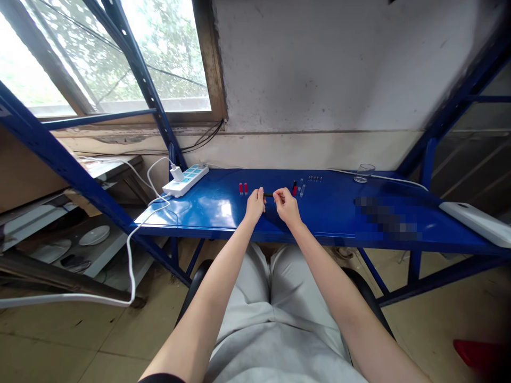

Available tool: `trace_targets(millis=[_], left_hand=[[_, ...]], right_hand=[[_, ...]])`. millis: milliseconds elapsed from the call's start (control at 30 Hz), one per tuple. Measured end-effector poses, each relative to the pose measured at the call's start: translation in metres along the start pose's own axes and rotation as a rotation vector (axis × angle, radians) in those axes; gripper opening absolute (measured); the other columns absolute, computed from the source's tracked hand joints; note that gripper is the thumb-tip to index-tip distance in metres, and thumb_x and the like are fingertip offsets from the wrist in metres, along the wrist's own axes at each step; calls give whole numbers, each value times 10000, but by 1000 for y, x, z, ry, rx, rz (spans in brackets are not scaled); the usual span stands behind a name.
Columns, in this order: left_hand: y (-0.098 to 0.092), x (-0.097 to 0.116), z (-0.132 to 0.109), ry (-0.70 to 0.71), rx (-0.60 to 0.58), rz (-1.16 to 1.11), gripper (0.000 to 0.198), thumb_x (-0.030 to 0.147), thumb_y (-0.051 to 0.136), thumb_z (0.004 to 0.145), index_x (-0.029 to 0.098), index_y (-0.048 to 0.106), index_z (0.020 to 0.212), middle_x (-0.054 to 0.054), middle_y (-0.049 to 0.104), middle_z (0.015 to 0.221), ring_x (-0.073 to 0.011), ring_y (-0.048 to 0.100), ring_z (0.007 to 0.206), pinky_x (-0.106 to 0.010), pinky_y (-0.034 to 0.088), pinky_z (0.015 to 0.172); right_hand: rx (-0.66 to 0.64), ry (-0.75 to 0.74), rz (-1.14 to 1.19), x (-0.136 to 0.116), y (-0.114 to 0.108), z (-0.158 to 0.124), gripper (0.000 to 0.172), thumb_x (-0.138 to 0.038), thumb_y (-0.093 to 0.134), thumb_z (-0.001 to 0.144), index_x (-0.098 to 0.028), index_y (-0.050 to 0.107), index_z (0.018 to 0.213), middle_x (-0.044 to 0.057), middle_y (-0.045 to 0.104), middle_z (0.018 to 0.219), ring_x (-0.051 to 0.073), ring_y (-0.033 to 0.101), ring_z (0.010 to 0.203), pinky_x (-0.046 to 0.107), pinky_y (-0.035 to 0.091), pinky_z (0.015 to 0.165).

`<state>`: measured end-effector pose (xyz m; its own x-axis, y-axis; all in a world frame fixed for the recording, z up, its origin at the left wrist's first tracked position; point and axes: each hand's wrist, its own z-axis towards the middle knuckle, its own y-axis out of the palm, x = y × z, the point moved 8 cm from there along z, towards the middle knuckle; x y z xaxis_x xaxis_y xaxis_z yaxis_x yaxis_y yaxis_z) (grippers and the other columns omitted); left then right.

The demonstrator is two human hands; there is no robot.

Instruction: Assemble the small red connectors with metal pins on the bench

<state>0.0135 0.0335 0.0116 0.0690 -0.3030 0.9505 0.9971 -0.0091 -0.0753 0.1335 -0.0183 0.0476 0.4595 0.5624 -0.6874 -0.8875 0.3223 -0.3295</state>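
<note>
My left hand (254,205) is closed around one end of a slim black stick-shaped piece (269,195), held level just above the blue table (199,213). At its other end, the fingertips of my right hand (286,206) pinch it. What the piece is exactly is too small to tell. Two small red tubes (243,189) with pale ends stand beyond my left hand. Past my right hand are a black-and-red tube (294,188) and clear tubes (302,190). Several tiny metallic pieces (315,178) form a row farther back.
A white power strip (186,181) with a plugged-in cable lies at the table's left. A clear glass cup (364,173) stands at the back right. A pixelated dark object (385,217) and a white device (475,222) lie on the right. Blue posts (429,159) frame both sides.
</note>
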Motion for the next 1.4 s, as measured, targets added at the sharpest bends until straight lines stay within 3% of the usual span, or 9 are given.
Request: trace_targets(millis=[433, 867, 1400], left_hand=[[-11, 1, -2, -66, 119, 25, 460, 515, 373, 838, 174, 424, 533, 23, 434, 447, -68, 394, 368, -216, 303, 429], [-7, -12, -1, -227, 77, -271, 368, 442, 501, 788, 175, 383, 563, 57, 386, 404, -37, 311, 295, -187, 194, 325], [-9, -10, -2, -246, 101, -285, 361, 413, 522, 778, 173, 382, 547, 54, 384, 383, -33, 303, 284, -178, 192, 311]], right_hand=[[-40, -25, 45, -3, 4, -1, 235, -413, 380, 885, -206, 489, 872, 18, 549, 697, 139, 536, 615, 255, 395, 563], [-36, -37, 57, -6, 3, -2, 278, -437, 396, 876, -203, 484, 996, 41, 597, 751, 161, 585, 695, 273, 442, 609], [-46, -47, 39, -6, 4, -2, 280, -431, 382, 883, -211, 492, 1019, 51, 605, 795, 170, 601, 740, 277, 456, 633]])
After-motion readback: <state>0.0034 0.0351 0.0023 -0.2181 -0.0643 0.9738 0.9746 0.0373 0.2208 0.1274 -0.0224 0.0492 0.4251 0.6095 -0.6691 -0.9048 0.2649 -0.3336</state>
